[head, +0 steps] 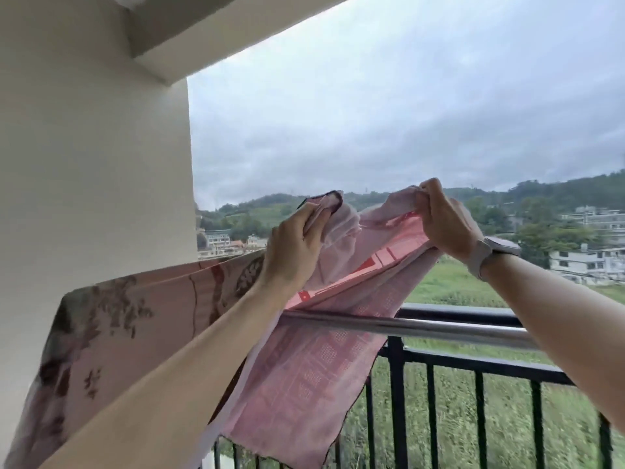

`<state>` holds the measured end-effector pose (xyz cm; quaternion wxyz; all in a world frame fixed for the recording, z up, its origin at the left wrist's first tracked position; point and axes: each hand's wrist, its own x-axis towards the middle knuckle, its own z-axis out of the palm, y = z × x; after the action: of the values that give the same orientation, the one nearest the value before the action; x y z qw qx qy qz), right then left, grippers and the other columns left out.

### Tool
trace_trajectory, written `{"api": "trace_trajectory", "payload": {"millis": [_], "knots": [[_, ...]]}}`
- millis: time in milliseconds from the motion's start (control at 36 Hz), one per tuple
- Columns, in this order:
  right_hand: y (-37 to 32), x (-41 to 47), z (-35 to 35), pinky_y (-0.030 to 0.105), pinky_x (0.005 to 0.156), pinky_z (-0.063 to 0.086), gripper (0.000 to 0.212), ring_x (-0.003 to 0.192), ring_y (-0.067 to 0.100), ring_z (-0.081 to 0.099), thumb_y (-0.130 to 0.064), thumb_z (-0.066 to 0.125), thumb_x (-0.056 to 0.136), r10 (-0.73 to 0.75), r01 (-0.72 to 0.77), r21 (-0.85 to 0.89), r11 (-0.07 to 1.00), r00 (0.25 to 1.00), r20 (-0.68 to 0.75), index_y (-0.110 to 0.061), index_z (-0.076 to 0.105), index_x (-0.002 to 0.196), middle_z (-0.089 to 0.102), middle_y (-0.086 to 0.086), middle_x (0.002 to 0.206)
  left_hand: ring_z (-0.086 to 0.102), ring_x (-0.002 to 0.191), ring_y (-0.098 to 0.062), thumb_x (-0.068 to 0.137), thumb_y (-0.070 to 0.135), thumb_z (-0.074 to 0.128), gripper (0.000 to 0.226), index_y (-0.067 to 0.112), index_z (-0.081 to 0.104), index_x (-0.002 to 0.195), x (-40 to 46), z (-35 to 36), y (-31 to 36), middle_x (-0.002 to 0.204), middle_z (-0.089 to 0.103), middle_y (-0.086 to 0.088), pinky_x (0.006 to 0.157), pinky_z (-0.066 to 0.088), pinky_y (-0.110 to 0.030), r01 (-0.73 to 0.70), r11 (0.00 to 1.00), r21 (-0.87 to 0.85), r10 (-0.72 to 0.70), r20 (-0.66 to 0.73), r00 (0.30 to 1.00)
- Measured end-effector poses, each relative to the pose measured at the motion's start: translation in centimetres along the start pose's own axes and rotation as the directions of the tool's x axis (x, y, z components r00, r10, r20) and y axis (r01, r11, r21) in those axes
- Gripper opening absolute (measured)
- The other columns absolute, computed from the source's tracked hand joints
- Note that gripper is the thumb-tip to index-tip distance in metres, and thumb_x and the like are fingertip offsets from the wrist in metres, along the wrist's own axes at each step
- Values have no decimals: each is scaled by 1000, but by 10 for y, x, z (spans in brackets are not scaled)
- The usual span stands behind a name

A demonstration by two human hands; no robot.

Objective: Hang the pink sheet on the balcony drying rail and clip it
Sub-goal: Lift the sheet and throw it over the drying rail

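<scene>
The pink sheet (304,377) with a woven square pattern lies over the shiny metal drying rail (439,328), its lower part hanging down on my side. Its upper edge is lifted above the rail. My left hand (294,248) grips one bunched corner with a dark hem, and my right hand (443,221), with a watch on its wrist, pinches the edge further right. The cloth sags between the two hands. No clip shows in this view.
A second pinkish cloth with a dark floral print (111,333) hangs on the rail to the left, against a white wall pillar (94,164). A black balcony railing (473,363) runs just beyond the rail, with open field below.
</scene>
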<state>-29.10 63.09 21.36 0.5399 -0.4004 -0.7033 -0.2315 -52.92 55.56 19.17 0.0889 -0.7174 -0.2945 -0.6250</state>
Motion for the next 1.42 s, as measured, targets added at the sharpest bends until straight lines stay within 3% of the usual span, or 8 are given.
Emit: {"api": "trace_trajectory", "payload": {"millis": [222,417,639,750,833,1111,1361,1417], "knots": [[47,-44,-56,37,57,48,12,70,34,58,-16,37,97,221,-224,-24,974,931,290,-8,44,92,59,17,83,56,73,-26,94,34,46,29,30,47,65,-35,67,18,69,49,3,64,35,-30,63,997,50,-75,280,957],[19,-76,-47,4,60,38,21,81,15,55,-5,48,91,182,-185,-36,982,884,431,-3,59,108,64,15,107,28,128,-25,84,60,47,47,16,56,70,-89,64,3,124,48,-11,104,25,-46,-143,843,519,-338,716,611],[-61,-98,5,27,83,48,39,103,16,57,-33,49,93,-16,-107,146,983,752,659,-20,48,130,58,4,124,49,115,-14,84,29,63,19,12,71,87,-104,40,-41,116,58,2,96,31,-20,126,973,192,-212,539,815],[-67,-105,28,32,73,44,60,97,16,47,-51,50,87,54,79,-168,983,743,667,-38,27,140,48,2,109,46,118,-13,83,25,65,12,20,70,92,-107,29,-66,116,57,3,104,32,-27,156,976,155,-216,546,810],[-69,-103,32,33,73,43,34,102,22,52,-36,54,88,59,135,-257,957,778,626,-22,54,119,52,5,107,46,117,-14,84,25,63,17,19,67,99,-107,24,-80,120,54,3,102,34,-29,156,972,176,-226,507,832],[-25,-120,-14,25,61,38,13,73,22,61,-11,55,89,131,-6,-353,936,934,332,-7,66,94,66,4,86,35,132,-17,94,38,43,42,26,41,134,-88,65,-74,140,43,5,113,15,-47,-145,962,233,-31,616,787],[53,-123,-158,42,70,52,24,81,39,63,-7,44,86,415,-432,-582,689,894,-172,1,67,89,67,25,87,50,117,-23,91,54,36,50,26,44,131,-79,134,-16,129,56,-1,106,26,-46,-206,959,193,76,526,847],[59,-130,-169,42,79,50,25,95,36,60,-11,45,85,481,-434,-622,651,871,-104,-6,68,93,65,20,101,51,115,-22,90,53,38,49,24,46,129,-78,146,-4,127,56,-1,104,29,-45,-204,964,173,88,517,851]]}}
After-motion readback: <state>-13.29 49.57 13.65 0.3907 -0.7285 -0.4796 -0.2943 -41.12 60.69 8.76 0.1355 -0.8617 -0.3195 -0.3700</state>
